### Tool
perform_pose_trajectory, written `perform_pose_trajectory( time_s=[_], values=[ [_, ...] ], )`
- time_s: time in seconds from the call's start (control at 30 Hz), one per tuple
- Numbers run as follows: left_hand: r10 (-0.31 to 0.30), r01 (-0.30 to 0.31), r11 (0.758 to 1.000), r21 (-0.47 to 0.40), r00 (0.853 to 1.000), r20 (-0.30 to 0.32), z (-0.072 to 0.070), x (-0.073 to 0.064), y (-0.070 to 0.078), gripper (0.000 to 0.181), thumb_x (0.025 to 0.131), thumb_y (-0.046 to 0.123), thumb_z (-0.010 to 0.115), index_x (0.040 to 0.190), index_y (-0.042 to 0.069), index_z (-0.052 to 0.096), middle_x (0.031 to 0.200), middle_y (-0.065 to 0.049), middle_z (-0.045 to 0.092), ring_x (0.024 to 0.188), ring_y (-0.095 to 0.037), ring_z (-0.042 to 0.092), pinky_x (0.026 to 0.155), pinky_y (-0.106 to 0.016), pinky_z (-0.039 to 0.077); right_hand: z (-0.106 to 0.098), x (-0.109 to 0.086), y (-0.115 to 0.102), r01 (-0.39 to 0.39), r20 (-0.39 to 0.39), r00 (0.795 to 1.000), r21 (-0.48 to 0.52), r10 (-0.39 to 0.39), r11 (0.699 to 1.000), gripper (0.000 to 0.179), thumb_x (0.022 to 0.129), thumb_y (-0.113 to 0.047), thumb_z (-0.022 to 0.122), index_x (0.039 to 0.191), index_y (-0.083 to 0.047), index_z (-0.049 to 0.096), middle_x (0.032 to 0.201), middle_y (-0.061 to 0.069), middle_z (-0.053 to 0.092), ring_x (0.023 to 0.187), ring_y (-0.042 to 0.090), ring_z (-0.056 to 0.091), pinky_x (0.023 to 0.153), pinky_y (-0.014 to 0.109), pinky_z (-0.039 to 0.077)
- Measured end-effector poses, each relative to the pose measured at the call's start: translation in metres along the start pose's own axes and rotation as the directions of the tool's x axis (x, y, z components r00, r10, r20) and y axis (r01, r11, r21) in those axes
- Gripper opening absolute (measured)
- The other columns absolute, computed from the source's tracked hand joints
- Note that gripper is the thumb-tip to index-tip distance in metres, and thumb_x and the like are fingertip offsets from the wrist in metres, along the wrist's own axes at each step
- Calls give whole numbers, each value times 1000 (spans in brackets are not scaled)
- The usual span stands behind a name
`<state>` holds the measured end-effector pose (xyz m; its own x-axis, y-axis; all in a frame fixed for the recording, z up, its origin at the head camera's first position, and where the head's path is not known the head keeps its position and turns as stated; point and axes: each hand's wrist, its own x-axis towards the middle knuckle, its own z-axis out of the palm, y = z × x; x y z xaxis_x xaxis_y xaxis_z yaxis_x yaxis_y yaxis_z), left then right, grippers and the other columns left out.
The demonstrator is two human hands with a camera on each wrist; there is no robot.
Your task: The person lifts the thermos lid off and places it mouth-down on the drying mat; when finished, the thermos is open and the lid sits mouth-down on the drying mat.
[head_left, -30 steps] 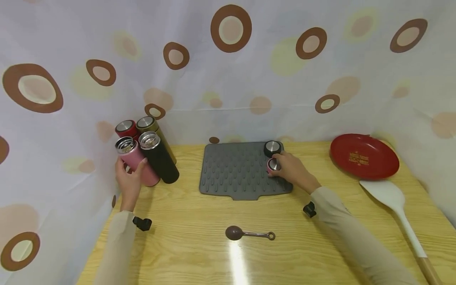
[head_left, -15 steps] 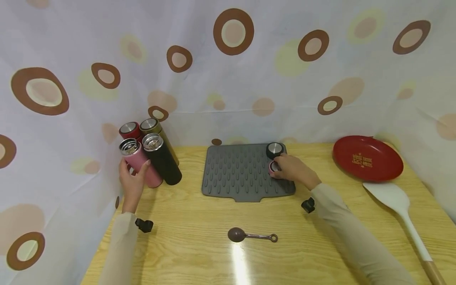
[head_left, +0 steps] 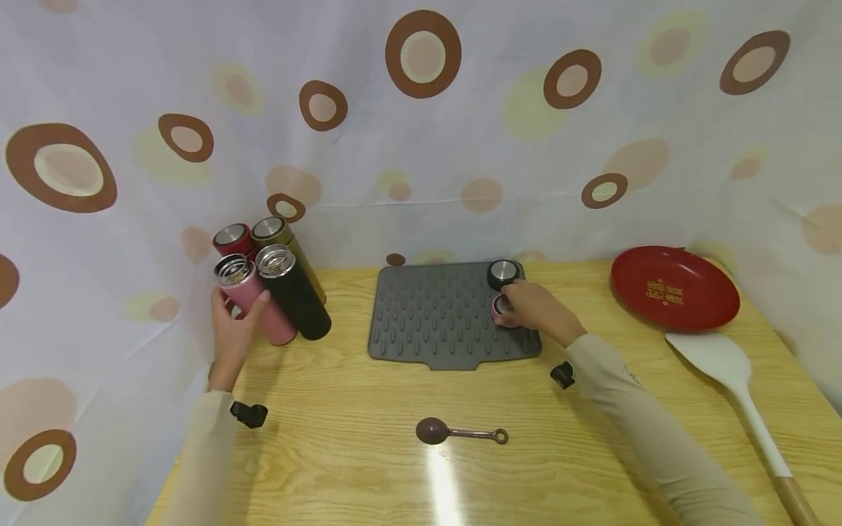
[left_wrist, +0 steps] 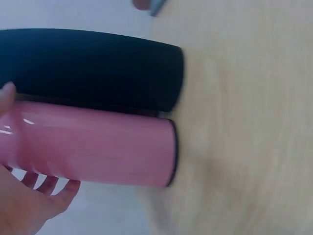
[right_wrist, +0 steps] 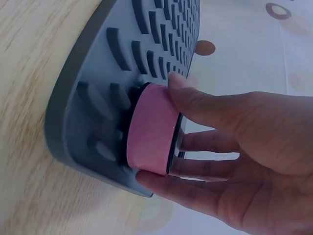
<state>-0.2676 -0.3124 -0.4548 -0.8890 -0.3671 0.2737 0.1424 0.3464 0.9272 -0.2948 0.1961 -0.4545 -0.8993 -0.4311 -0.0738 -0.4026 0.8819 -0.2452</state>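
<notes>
My left hand (head_left: 232,329) grips a pink thermos bottle (left_wrist: 107,147) around its body; its mouth is uncovered and it stands against a black thermos bottle (head_left: 296,296), which is also lidless. Behind these two are a red-capped bottle (head_left: 232,237) and a gold bottle (head_left: 272,230), both with lids on. Over on the right, my right hand (head_left: 542,310) holds a pink lid (right_wrist: 151,129) between thumb and fingers at the right side of a grey drying mat (head_left: 427,314). A black lid (head_left: 503,274) sits on the mat just behind the pink one.
A brown spoon (head_left: 434,431) lies near the table's front. To the right are a red oval plate (head_left: 671,292) and a long white spatula (head_left: 730,365) with a wooden handle. A patterned cloth wall (head_left: 421,161) closes off the back and sides.
Both hands keep their holds on the pink bottle and the pink lid, with only small shifts. The whole view dips and returns slightly as the head moves.
</notes>
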Motion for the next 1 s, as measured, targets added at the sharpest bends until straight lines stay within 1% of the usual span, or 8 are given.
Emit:
perform_pose_trajectory(
  time_s=[0.13,0.27,0.37,0.43,0.6,0.73,0.87,1.0],
  values=[
    [16,-18,992,-122,1000,-23,-7,9,18,80,100,27,69,165,16,24,162,-11,33,148,-27,35,122,-39,32,0,0,1,-8,12,1000,-6,8,1000,31,99,-18,73,111,9,68,100,22,69,86,32,66,77,47,56],
    [102,-110,986,-127,993,-61,-12,24,45,69,103,29,65,161,11,33,160,-14,37,148,-26,38,120,-36,33,0,-1,2,-13,11,1000,-11,13,1000,33,99,-16,72,118,11,67,104,24,69,91,34,67,79,48,57],
    [184,-185,983,1,981,-53,-14,37,66,62,102,27,64,157,8,42,156,-14,42,145,-27,42,116,-37,39,0,-1,3,-18,19,1000,-8,18,1000,39,100,-18,72,123,13,65,109,26,69,94,36,68,81,49,57],
    [238,-236,962,139,971,4,-15,48,77,58,101,22,64,154,6,47,153,-18,44,141,-32,45,110,-38,42,1,0,4,-30,27,999,-4,30,1000,43,100,-19,71,128,13,63,115,27,68,100,38,68,85,50,57],
    [276,-365,843,394,924,264,-18,74,89,55,96,6,63,146,-13,47,139,-39,48,127,-50,39,101,-57,39,4,3,6,-41,28,999,6,41,999,45,99,-23,73,127,12,64,116,27,68,101,38,67,87,51,57],
    [178,-340,824,452,915,362,-18,88,94,60,95,4,64,145,-19,41,138,-46,47,129,-57,39,107,-68,38,5,5,7,-49,25,998,10,49,999,43,99,-23,73,123,11,65,113,26,68,100,38,67,86,51,57],
    [24,-243,813,529,922,386,-15,97,99,72,96,10,66,153,-15,31,146,-46,40,133,-59,41,110,-71,37,6,5,7,-70,26,997,17,69,997,41,98,-25,75,119,9,66,110,24,68,98,35,66,85,50,56],
    [-142,-110,827,551,908,395,-17,102,103,80,97,16,65,156,-15,21,150,-45,34,135,-57,40,113,-68,37,5,5,7,-70,25,997,30,69,997,41,97,-26,76,118,9,67,109,23,68,96,35,66,85,50,56]
  ],
)
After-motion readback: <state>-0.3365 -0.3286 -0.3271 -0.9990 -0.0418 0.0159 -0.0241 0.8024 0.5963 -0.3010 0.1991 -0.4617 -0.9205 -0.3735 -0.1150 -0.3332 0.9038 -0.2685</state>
